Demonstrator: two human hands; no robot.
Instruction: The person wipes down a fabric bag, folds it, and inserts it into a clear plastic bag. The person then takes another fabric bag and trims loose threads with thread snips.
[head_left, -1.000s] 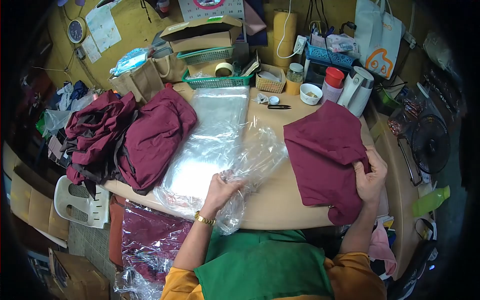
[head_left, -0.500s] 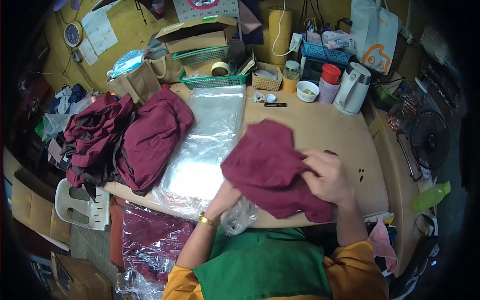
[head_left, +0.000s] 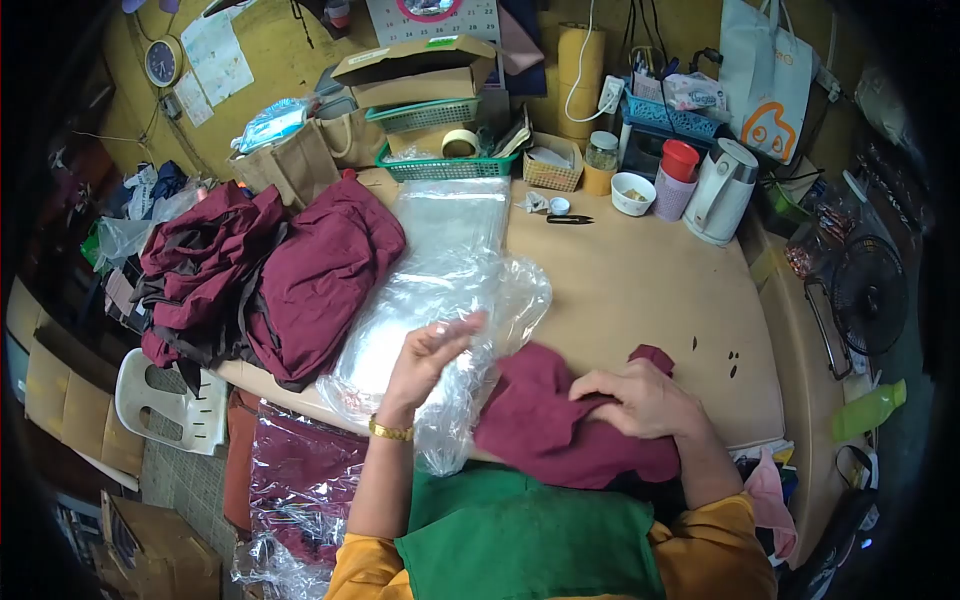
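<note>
My right hand (head_left: 640, 398) is closed on a folded maroon fabric piece (head_left: 535, 420), with the cloth pinched between thumb and fingers. The cloth lies bunched at the table's front edge, against the green apron. My left hand (head_left: 430, 355) is raised left of it, fingertips drawn together and slightly blurred. At those fingers is a crumpled clear plastic bag (head_left: 455, 415), spreading up and right and hanging down to the apron. Beneath it lies a flat stack of clear plastic bags (head_left: 450, 215). Two maroon fabric heaps (head_left: 325, 270) with dark trim sit at the left.
Along the back stand a green basket (head_left: 450, 168), a wicker basket (head_left: 552, 175), a glass jar (head_left: 601, 150), a white bowl (head_left: 632, 195) and an electric kettle (head_left: 718, 195). Black thread snips (head_left: 570, 220) lie on the table. A plastic-wrapped maroon bundle (head_left: 300, 470) is below the front edge.
The maroon cloth has come down toward the table's front edge, with my right hand on it. My left hand has risen from under the cloth, and the crumpled plastic has spread upward.
</note>
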